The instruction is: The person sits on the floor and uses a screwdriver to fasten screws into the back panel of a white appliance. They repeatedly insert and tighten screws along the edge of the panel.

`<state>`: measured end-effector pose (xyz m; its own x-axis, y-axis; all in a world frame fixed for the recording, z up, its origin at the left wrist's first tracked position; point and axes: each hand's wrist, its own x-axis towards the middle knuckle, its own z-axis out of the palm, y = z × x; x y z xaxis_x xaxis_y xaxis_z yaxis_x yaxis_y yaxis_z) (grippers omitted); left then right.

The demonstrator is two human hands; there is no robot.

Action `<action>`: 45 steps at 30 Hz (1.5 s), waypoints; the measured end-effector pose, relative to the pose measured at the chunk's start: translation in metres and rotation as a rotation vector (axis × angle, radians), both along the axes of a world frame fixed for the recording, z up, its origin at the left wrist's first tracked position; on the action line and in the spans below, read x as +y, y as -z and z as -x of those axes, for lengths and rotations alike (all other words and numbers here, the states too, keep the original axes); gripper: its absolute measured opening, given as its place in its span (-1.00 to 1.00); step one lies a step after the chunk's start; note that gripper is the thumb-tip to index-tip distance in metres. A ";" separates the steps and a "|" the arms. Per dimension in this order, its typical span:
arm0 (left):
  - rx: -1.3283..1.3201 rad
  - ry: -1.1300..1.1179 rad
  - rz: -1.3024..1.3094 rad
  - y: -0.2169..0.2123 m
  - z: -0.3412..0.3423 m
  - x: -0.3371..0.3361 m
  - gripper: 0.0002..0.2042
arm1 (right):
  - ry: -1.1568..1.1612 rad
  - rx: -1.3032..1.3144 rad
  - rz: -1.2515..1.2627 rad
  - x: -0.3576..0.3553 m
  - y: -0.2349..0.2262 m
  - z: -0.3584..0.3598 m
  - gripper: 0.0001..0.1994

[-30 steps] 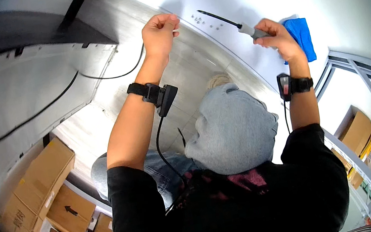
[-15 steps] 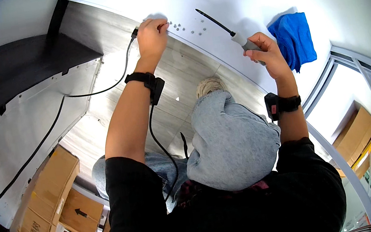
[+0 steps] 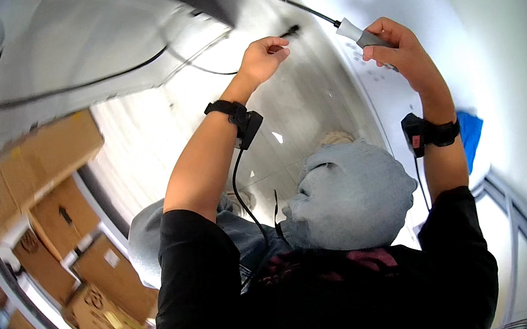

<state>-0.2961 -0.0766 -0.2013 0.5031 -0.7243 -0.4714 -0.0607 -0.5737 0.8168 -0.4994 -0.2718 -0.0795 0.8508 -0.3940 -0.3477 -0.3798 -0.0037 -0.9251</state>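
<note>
One screwdriver (image 3: 343, 22) sits in the right hand's (image 3: 396, 48) grip, shaft projecting up-left.

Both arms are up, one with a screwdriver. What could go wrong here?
The right hand grips the screwdriver only by its handle, and the long shaft points toward the left hand; a slip might jab those fingers. The left hand pinches something small near the black cable; it could drop. Cables hang from both wrist bands and might snag.

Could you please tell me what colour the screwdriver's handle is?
The screwdriver handle in the right hand is light grey, seen in the head view.
</note>
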 end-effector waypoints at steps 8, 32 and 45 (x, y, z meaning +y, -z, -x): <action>0.305 -0.221 0.002 -0.083 -0.064 0.101 -0.66 | -0.483 0.036 0.139 0.058 -0.024 -0.125 -0.77; 0.643 -0.245 0.245 -0.012 -0.097 0.066 -0.77 | -0.031 0.295 -0.554 0.178 0.074 -0.106 -0.70; 0.359 -0.315 0.165 0.004 -0.106 0.056 -0.83 | 0.458 0.022 -0.762 0.227 0.123 -0.105 -0.73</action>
<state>-0.1904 -0.0201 -0.2055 0.5364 -0.6433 -0.5463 0.3955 -0.3802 0.8361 -0.3945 -0.0444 -0.2020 0.6567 -0.3487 -0.6687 -0.2106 0.7666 -0.6067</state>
